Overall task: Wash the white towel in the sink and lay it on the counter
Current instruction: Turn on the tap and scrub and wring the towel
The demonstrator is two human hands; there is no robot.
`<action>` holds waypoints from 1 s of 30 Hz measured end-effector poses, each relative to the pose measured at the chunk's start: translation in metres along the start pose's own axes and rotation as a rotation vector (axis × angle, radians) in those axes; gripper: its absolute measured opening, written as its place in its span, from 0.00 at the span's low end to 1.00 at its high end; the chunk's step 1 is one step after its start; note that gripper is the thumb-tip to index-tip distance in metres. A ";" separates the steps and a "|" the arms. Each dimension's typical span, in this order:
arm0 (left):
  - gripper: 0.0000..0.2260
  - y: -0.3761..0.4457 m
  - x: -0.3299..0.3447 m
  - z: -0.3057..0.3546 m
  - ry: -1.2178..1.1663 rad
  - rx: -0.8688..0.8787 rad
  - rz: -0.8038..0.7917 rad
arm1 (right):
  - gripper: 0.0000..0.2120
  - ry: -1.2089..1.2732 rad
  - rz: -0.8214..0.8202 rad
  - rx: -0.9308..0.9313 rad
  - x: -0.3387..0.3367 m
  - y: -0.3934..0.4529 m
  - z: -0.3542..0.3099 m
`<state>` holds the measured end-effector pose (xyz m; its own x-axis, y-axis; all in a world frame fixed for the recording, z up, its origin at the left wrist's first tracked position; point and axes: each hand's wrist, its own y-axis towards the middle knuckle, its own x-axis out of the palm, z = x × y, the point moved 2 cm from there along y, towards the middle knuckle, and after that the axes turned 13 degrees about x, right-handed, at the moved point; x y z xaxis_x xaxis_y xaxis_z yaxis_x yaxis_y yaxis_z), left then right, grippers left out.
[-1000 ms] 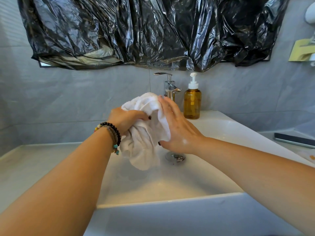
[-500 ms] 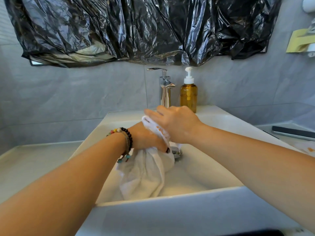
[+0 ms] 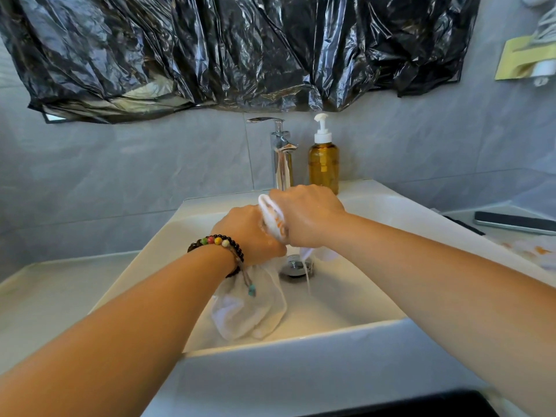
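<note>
Fingers (image 3: 272, 195) of both hands clench the white towel (image 3: 249, 308) between them.

White counter (image 3: 54, 299) is carrying a raised white sink (image 3: 301, 374). Amber soap bottle (image 3: 323, 164) and chrome faucet (image 3: 282, 158) are standing on its back ledge. Dark phone (image 3: 517, 222) is lying flat at right.

faucet (image 3: 282, 158) and soap bottle (image 3: 323, 164) behind, left counter (image 3: 54, 296) open

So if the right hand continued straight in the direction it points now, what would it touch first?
The right hand points leftward toward the left hand, gripping the white towel between them. Past the towel, it would probably meet the left hand first, though depth is unclear.
</note>
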<state>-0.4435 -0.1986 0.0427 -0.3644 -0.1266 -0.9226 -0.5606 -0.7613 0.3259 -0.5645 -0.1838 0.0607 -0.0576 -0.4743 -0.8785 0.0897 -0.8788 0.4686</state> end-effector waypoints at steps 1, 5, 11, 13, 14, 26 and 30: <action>0.09 0.000 -0.001 -0.003 -0.072 -0.019 -0.021 | 0.18 0.064 -0.045 -0.008 0.004 0.001 0.003; 0.26 -0.005 -0.017 -0.021 -0.420 -0.122 -0.003 | 0.28 0.587 -0.227 -0.011 0.016 0.007 0.018; 0.26 -0.012 -0.039 -0.028 -0.590 -0.075 0.166 | 0.17 1.070 -0.731 0.217 0.011 -0.002 0.039; 0.28 -0.013 -0.040 -0.028 -0.575 -0.026 0.196 | 0.17 1.013 -0.857 0.287 0.019 -0.010 0.043; 0.28 -0.013 -0.041 -0.026 -0.564 0.002 0.210 | 0.14 1.014 -0.861 0.308 0.021 -0.012 0.042; 0.19 -0.010 -0.040 -0.027 -0.434 0.045 0.549 | 0.22 1.043 -0.774 0.353 0.040 -0.010 0.005; 0.19 -0.009 -0.041 -0.029 -0.356 0.031 0.680 | 0.30 1.104 -0.830 0.413 0.035 -0.010 -0.001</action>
<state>-0.4014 -0.2048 0.0714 -0.8512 -0.3437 -0.3966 -0.1463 -0.5703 0.8083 -0.5662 -0.1913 0.0246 0.8525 0.2852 -0.4380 0.1126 -0.9186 -0.3788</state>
